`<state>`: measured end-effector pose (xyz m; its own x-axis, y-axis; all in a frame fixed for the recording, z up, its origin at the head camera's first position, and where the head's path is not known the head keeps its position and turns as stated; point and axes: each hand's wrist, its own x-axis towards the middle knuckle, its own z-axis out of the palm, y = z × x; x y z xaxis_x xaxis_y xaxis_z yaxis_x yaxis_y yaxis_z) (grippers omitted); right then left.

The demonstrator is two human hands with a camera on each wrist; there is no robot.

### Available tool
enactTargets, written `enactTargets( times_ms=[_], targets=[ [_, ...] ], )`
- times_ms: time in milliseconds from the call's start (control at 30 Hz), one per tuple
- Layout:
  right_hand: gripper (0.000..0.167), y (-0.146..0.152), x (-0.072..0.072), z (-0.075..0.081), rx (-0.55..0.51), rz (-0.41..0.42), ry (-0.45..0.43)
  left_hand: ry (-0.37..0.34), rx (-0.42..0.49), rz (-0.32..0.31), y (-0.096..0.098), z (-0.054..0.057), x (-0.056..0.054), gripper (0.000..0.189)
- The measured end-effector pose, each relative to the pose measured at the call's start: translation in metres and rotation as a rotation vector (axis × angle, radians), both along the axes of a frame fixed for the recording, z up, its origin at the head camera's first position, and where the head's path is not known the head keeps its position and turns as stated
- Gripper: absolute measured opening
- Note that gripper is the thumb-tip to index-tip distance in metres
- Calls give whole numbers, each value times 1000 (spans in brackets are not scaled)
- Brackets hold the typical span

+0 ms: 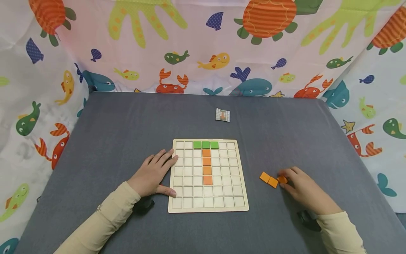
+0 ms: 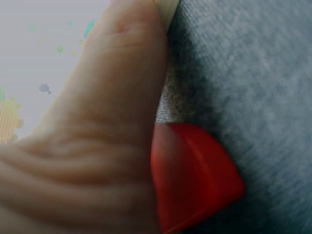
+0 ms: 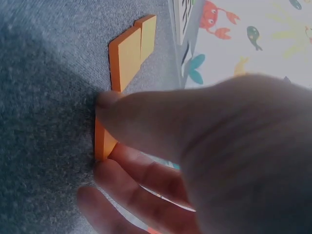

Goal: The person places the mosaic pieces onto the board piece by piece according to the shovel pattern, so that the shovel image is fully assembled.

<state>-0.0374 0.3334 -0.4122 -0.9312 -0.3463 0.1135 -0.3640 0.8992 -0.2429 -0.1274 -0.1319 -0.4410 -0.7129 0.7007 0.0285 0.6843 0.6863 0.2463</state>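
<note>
A square wooden grid board [image 1: 188, 191] lies on the grey cloth in the head view. Three green tiles [image 1: 205, 145] sit side by side in its far row, and several orange tiles [image 1: 207, 170] run in a column below the middle one. My left hand [image 1: 150, 176] rests at the board's left edge with fingers and thumb spread. To the right of the board, my right hand [image 1: 304, 190] pinches an orange tile [image 3: 101, 139] between thumb and fingers, low at the cloth. Two loose orange tiles [image 1: 268, 180] lie just left of that hand.
A small card [image 1: 223, 115] with a printed grid pattern lies beyond the board. Printed fabric [image 1: 203, 79] with sea animals surrounds the table's back and sides. Beside the left thumb, a red piece [image 2: 195, 175] shows in the left wrist view.
</note>
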Motion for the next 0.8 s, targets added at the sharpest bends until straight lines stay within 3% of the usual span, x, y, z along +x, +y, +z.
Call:
enactTargets(
  times_ms=[233, 467, 700, 800],
  targets=[
    [32, -4, -8, 4, 20, 46, 89, -10, -6, 9, 0, 3, -1, 110],
    [31, -38, -22, 17, 4, 102, 143, -14, -1, 2, 0, 6, 0, 109],
    [33, -83, -43, 15, -32, 313, 241, -21, -3, 6, -1, 5, 2, 107],
    [32, -107, -50, 16, -14, 369, 243, -10, -3, 4, -1, 6, 3, 107]
  ],
)
